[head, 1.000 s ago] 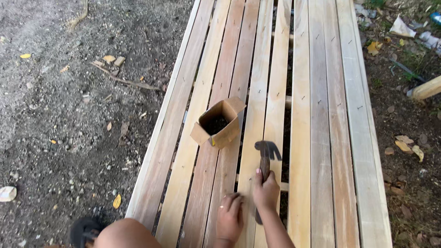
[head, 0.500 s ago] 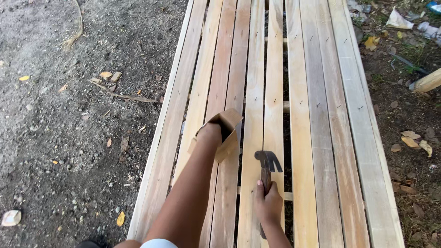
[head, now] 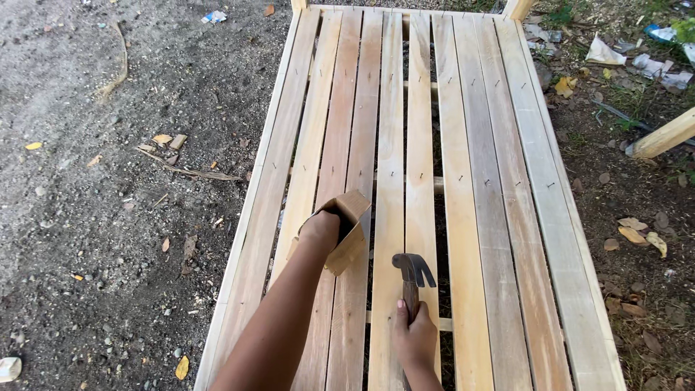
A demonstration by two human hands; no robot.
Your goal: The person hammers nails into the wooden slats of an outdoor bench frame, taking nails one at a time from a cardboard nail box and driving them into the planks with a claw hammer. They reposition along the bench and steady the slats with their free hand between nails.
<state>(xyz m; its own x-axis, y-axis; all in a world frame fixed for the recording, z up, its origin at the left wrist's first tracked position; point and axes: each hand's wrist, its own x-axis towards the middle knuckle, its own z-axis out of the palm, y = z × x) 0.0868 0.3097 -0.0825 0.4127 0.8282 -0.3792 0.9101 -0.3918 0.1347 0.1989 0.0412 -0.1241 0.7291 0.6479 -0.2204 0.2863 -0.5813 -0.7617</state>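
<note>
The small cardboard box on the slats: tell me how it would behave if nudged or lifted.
The cardboard box probably slides easily, since it sits loose on smooth wooden slats. It looks thin-walled with open flaps, so it likely flexes under a squeeze. With the left hand reaching inside, it may tip; how heavy it is cannot be told.

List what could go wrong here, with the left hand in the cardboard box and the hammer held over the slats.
1. The left hand is reaching inside the small cardboard box, whose contents are hidden; anything sharp in it might prick the fingers.
2. The box sits tilted across the wooden slats and could tip, spilling through the gaps.
3. The right hand holds the claw hammer near that forearm.
</note>
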